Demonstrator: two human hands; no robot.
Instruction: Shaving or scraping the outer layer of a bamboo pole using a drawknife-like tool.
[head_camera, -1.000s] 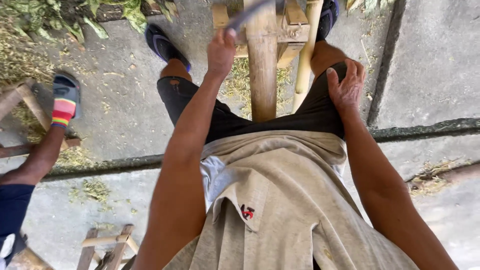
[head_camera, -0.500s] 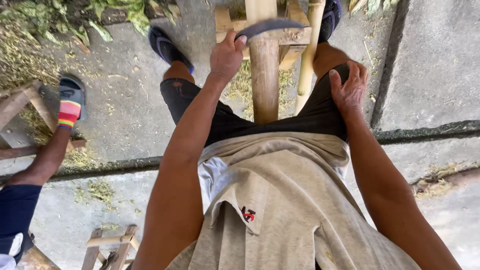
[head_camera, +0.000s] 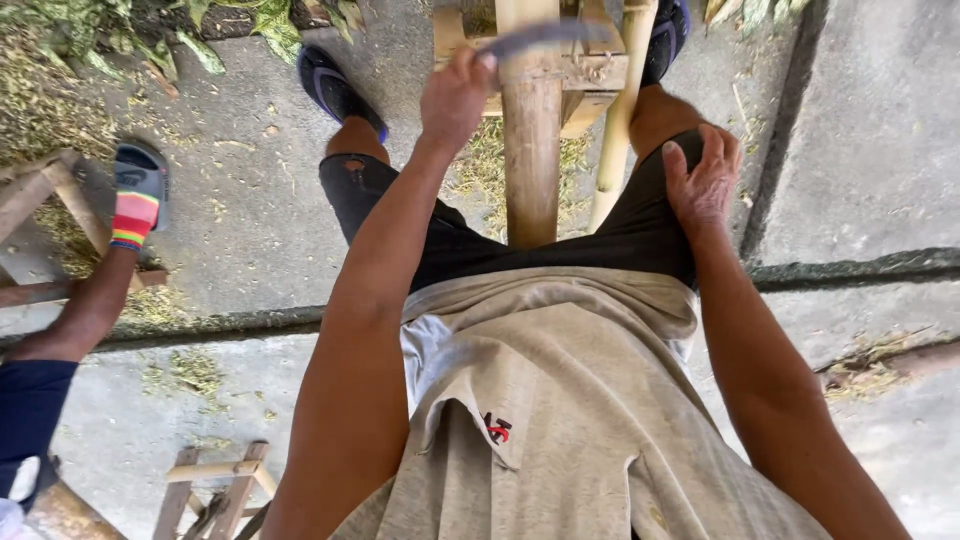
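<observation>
The left hand (head_camera: 455, 98) reaches forward on a straight arm, its fingers curled shut around the handle of a curved knife (head_camera: 545, 38). The grey blade lies crosswise over the top of a thick bamboo pole (head_camera: 531, 150), which stands upright between the person's knees against a wooden bench (head_camera: 590, 75) frame. A thinner bamboo stick (head_camera: 620, 130) leans just beside the thick pole on its right.

The right hand (head_camera: 703, 178) rests flat on the right thigh, fingers slightly spread and lying on the black shorts (head_camera: 600, 235), gripping nothing. The right forearm runs back along the body.

The person wears a grey shirt (head_camera: 560, 420) with a small red and black emblem low on its front. The left foot sits in a dark blue sandal (head_camera: 335, 88) on the concrete floor (head_camera: 860, 120).

At the left edge, another person's leg shows, with a foot in a rainbow-striped sandal (head_camera: 135, 200). A small wooden stool (head_camera: 215, 485) stands at the bottom left. Green leaves (head_camera: 150, 25) and dry shavings lie along the top left.
</observation>
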